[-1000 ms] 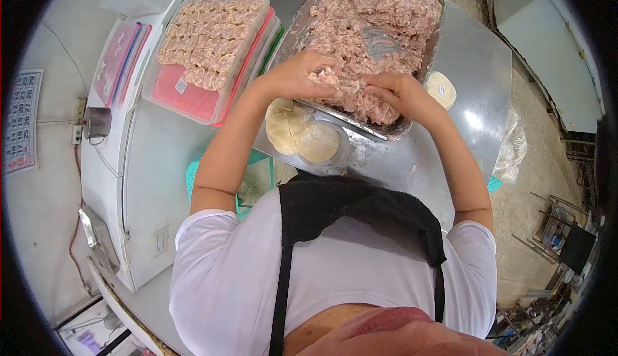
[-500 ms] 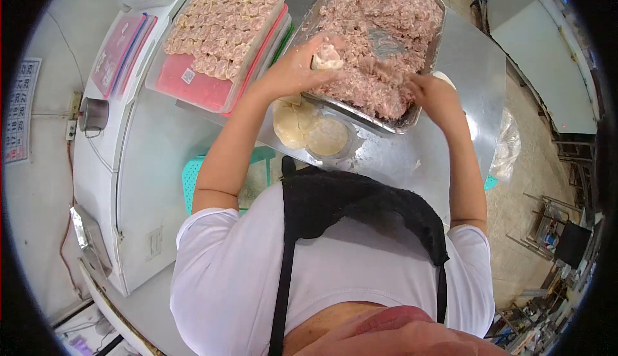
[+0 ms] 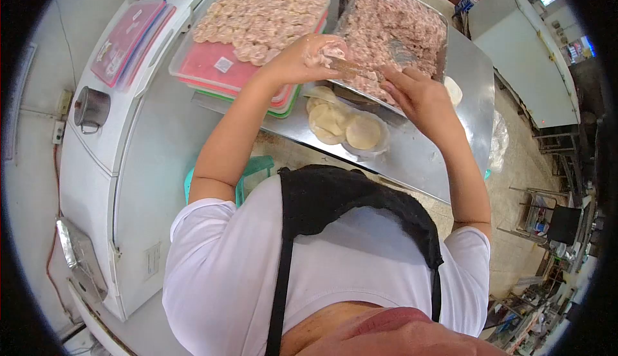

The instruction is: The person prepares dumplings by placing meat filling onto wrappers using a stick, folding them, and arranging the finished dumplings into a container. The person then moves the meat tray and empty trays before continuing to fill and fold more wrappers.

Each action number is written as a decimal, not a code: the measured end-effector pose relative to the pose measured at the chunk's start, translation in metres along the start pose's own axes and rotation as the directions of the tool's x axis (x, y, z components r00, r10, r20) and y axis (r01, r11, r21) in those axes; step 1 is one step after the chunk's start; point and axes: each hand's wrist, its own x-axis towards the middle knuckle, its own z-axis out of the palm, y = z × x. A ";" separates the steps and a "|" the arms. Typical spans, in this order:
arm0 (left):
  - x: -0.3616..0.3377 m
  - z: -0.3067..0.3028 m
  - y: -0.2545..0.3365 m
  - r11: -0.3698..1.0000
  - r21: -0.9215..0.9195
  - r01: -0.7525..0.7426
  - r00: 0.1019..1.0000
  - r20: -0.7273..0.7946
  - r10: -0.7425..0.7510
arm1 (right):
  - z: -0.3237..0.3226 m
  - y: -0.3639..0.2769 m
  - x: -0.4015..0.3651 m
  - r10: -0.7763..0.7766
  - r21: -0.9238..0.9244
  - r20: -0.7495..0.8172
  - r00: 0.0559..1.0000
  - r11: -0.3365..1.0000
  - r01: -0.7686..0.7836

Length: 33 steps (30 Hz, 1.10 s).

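My left hand (image 3: 297, 61) is cupped around a dumpling (image 3: 334, 51), a pale wrapper with pink meat in it, over the tray's near left corner. My right hand (image 3: 421, 98) grips the end of a thin, flat spatula (image 3: 349, 67), its other end reaching the dumpling's opening. Below both hands is a metal tray (image 3: 445, 47) of ground meat filling (image 3: 380, 21), with a scraped patch showing its bottom. Round dumpling wrappers (image 3: 362, 132) lie in overlapping piles near the table's front edge.
A plastic container (image 3: 193, 66) on stacked coloured lids holds rows of filled dumplings (image 3: 264, 18) at the left. One pale round piece (image 3: 453, 91) lies right of the tray on the metal table (image 3: 473, 124). A white freezer (image 3: 161, 163) stands to the left.
My right hand has brought the spatula leftward from the tray's right side to the dumpling in my left hand. The camera view has shifted, so the container and wrappers appear further right.
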 end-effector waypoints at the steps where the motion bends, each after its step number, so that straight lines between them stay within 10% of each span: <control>1: -0.005 -0.015 0.007 0.999 0.016 0.042 0.992 0.120 -0.044 | 0.000 -0.005 0.006 -0.006 -0.005 -0.001 1.000 1.000 0.006; 12: -0.080 -0.081 -0.002 0.981 -0.127 0.145 0.983 0.135 -0.127 | 0.037 -0.074 0.057 -0.130 0.227 0.102 0.986 0.968 0.104; 14: -0.088 -0.084 -0.013 0.995 -0.029 0.097 0.993 0.073 -0.094 | 0.011 -0.084 0.068 0.028 -0.145 0.224 0.974 0.989 0.005; 17: -0.088 -0.090 -0.026 0.951 -0.223 0.216 0.976 0.016 -0.218 | 0.003 -0.114 0.068 0.062 -0.194 0.109 0.992 0.980 -0.040; 23: -0.093 -0.102 -0.022 0.982 -0.073 0.177 0.981 0.088 -0.170 | 0.034 -0.095 0.083 -0.110 0.061 0.151 0.982 0.993 0.102; 33: -0.110 -0.113 -0.063 0.979 -0.167 0.118 0.991 -0.038 -0.126 | 0.072 -0.113 0.072 0.080 0.245 0.242 0.967 0.959 -0.140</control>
